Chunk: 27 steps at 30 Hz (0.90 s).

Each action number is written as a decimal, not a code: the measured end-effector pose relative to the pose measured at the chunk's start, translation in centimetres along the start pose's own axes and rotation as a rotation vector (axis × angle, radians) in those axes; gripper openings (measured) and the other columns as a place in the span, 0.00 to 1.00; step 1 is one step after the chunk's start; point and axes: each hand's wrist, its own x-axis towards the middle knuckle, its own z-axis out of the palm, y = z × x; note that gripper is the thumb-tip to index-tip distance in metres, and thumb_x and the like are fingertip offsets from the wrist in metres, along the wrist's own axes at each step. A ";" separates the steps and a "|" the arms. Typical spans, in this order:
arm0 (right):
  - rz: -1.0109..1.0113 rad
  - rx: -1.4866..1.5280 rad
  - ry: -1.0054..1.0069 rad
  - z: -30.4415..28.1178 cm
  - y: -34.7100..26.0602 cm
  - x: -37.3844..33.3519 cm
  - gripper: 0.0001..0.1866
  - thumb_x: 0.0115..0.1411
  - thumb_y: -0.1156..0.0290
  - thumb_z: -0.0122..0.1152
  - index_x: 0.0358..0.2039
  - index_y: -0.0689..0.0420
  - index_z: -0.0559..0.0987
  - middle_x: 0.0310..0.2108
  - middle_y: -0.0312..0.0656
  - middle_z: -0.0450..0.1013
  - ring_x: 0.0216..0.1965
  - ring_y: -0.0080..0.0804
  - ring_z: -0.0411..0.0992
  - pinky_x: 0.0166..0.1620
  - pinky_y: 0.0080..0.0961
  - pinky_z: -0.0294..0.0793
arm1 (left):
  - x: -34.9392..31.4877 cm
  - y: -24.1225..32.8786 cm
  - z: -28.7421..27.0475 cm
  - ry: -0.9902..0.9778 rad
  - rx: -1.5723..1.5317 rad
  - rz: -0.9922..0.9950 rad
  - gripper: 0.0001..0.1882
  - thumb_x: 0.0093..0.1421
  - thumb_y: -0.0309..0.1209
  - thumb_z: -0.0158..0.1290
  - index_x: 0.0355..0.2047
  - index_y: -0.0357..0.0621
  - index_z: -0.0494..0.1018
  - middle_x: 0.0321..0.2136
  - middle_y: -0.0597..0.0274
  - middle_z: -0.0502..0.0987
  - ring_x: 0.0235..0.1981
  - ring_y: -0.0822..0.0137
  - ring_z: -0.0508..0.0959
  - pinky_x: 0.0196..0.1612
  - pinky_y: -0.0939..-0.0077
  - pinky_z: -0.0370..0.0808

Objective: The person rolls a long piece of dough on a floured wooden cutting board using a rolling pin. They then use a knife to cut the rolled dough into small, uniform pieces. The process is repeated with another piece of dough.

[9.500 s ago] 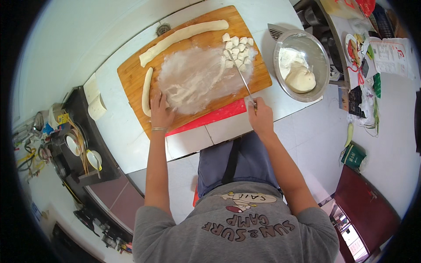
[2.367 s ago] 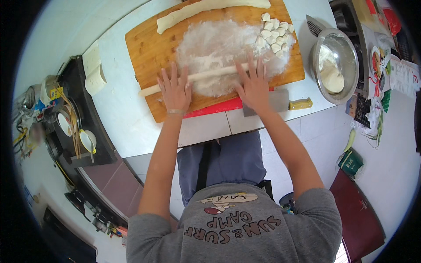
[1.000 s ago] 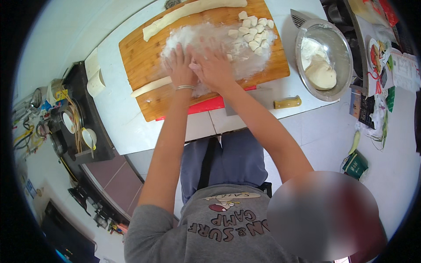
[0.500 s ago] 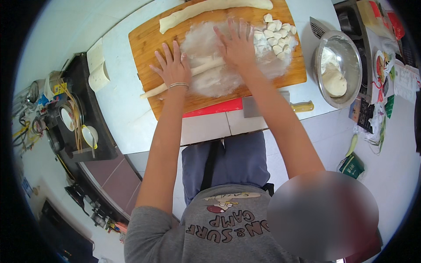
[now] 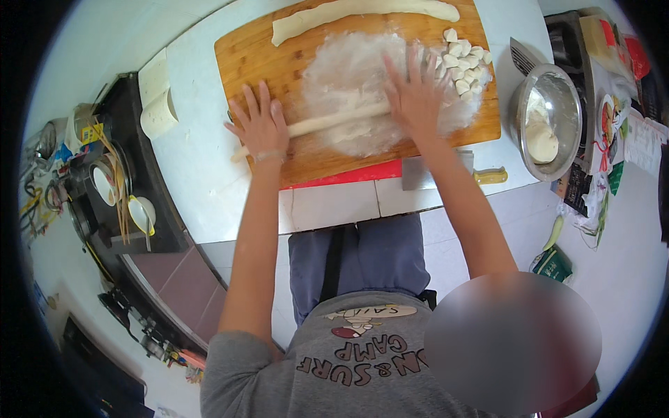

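A thin dough rope (image 5: pixel 327 124) lies slantwise on the floured wooden board (image 5: pixel 265 63). My left hand (image 5: pixel 260 125) presses flat over its left part, fingers spread, and a short end of the rope sticks out past the wrist side. Over the right end rests my right hand (image 5: pixel 415 97), also flat with fingers apart; its palm hides that end. A thicker dough log (image 5: pixel 362 10) lies along the board's far edge. Small cut dough pieces (image 5: pixel 463 63) are heaped at the right, close to my right fingers. White flour is spread between and around the hands.
A cleaver (image 5: pixel 418 173) with a wooden handle lies at the near edge beside a red strip (image 5: pixel 348 174), under my right forearm. Right of the board stands a metal bowl (image 5: pixel 573 104) holding dough. A slotted utensil (image 5: pixel 523 56) lies behind it. Chopsticks and bowls (image 5: pixel 141 214) sit at far left.
My hands have moved farther apart along the rope, the left one leftward and the right one rightward. The board and things on it appear shifted slightly right in the view.
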 end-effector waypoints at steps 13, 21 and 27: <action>0.081 0.080 -0.085 -1.2 1.4 -4.5 0.30 0.63 0.48 0.48 0.67 0.31 0.62 0.72 0.45 0.46 0.70 0.64 0.43 0.61 0.78 0.31 | -5.8 -5.1 0.6 -0.017 -0.013 -0.009 0.30 0.69 0.47 0.33 0.69 0.57 0.53 0.71 0.56 0.48 0.70 0.42 0.47 0.67 0.35 0.36; 0.120 0.091 0.150 -0.2 0.8 1.6 0.31 0.64 0.47 0.47 0.67 0.36 0.61 0.71 0.49 0.48 0.69 0.65 0.42 0.61 0.78 0.35 | -1.4 -1.9 -7.5 -0.446 -0.030 -0.681 0.38 0.65 0.60 0.36 0.67 0.49 0.55 0.54 0.36 0.70 0.53 0.39 0.73 0.55 0.50 0.69; 0.032 0.203 0.109 -1.0 -0.7 -0.7 0.32 0.63 0.50 0.50 0.67 0.41 0.63 0.70 0.47 0.49 0.70 0.63 0.43 0.62 0.75 0.36 | -2.9 -5.3 -4.1 -0.310 -0.530 -0.893 0.36 0.61 0.46 0.51 0.65 0.44 0.57 0.45 0.38 0.77 0.45 0.47 0.79 0.49 0.61 0.75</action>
